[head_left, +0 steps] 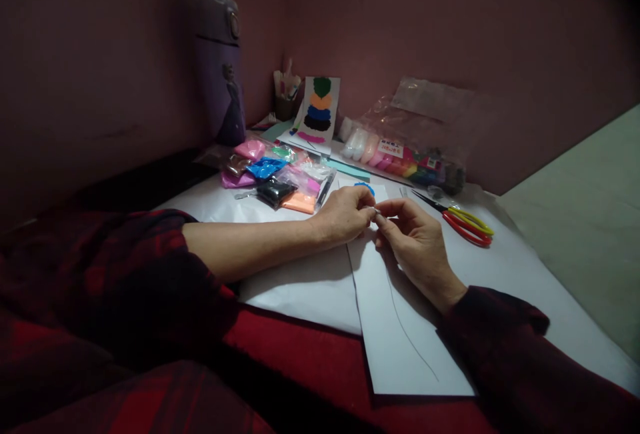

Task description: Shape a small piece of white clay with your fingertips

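Observation:
My left hand (345,215) and my right hand (416,239) meet over a long white paper strip (400,374). Both are closed in a pinch, fingertips together around something tiny and pale that I cannot make out. A thin curved dark line (407,331) is drawn down the strip. At the strip's far end, just beyond my fingers, sits a blue patch (365,187) with a bumpy edge, partly hidden by my left hand. Right of my right hand lie scissors (467,227) with red and yellow handles, their dark blades pointing away to the left.
Small bags of coloured clay (275,191) are heaped at the left. Behind them stands a card with coloured blobs (320,114), beside a cup of tools (285,107). A large clear pack of multicoloured clay (395,154) lies against the wall. A purple bottle (217,81) stands back left.

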Demonstrator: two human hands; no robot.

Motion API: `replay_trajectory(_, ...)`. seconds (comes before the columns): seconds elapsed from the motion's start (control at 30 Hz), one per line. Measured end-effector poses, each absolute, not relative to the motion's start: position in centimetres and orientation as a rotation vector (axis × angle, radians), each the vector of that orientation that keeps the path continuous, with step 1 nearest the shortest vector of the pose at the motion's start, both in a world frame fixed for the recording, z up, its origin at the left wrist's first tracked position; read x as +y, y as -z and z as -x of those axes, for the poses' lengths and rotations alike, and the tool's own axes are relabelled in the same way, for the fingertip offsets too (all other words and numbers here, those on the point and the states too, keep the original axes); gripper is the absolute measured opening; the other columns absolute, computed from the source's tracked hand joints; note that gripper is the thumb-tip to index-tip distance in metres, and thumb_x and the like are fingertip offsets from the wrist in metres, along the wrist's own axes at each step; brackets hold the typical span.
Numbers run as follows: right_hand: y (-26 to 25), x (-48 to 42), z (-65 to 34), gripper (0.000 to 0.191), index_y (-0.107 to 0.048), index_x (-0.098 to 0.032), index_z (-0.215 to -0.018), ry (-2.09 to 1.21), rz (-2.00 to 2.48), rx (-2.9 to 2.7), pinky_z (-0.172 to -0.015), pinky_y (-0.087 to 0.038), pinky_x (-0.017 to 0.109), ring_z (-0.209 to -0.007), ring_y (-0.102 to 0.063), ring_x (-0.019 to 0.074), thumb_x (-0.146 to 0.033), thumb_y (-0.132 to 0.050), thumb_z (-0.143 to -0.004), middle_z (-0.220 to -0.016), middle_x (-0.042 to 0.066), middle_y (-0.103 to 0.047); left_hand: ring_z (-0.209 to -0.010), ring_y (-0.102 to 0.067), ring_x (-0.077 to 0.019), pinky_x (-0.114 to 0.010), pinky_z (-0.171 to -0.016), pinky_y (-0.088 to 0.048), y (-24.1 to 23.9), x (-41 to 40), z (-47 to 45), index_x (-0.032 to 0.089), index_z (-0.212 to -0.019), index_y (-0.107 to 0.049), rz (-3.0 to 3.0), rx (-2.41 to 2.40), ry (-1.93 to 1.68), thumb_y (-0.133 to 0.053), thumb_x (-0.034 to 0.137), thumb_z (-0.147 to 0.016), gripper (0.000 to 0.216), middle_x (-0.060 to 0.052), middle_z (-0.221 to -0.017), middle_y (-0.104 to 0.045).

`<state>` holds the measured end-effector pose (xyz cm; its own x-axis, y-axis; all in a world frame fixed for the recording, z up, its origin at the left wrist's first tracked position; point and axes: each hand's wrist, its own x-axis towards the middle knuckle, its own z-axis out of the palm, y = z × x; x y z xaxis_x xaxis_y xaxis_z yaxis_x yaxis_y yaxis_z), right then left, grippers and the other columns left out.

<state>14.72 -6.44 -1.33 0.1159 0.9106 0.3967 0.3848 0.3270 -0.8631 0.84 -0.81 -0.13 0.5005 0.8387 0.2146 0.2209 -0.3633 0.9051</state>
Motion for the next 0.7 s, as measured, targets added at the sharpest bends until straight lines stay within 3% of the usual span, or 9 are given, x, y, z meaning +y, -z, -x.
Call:
replay_trajectory(0.27,1.48,-6.32,-14.90,0.015,-0.060,-0.019,-0.085,-0.593,1.258,-1.500,-0.044,-0.043,0.023,-0.046,-0.054,0.0091,-0.031,-0.069,-0.081,-0.065,-0.004,-0.058,-0.055,-0.054,-0.0097,-0.028,-0.066,-0.047,0.00,-0.83,-0.85,0.014,-0.083,-0.060,-1.898,0.922,-0.835,-0.052,0.016,-0.078,0.010,0.004,-0.056,-0.056)
replay_trajectory(0.53,1.64,-6.37,-14.91,0.014,-0.060,-0.019,-0.087,-0.597,1.268,-1.506,-0.044,-0.044,0.024,-0.047,-0.054,0.0087,-0.030,-0.068,-0.082,-0.069,-0.003,-0.060,-0.051,-0.053,-0.0094,-0.025,-0.058,-0.043,-0.07,-0.86,-0.90,0.014,-0.083,-0.057,-1.865,0.911,-0.802,-0.050,0.016,-0.080,0.008,0.005,-0.054,-0.054)
replay_trajectory(0.7,1.69,-6.34,-14.98,0.012,-0.059,-0.019,-0.087,-0.587,1.264,-1.518,-0.044,-0.044,0.024,-0.047,-0.054,0.0082,-0.028,-0.067,-0.082,-0.072,-0.003,-0.060,-0.051,-0.053,-0.0086,-0.026,-0.062,-0.044,-0.21,-0.92,-0.92,0.014,-0.083,-0.058,-1.888,0.926,-0.799,-0.051,0.014,-0.080,0.008,0.005,-0.054,-0.054)
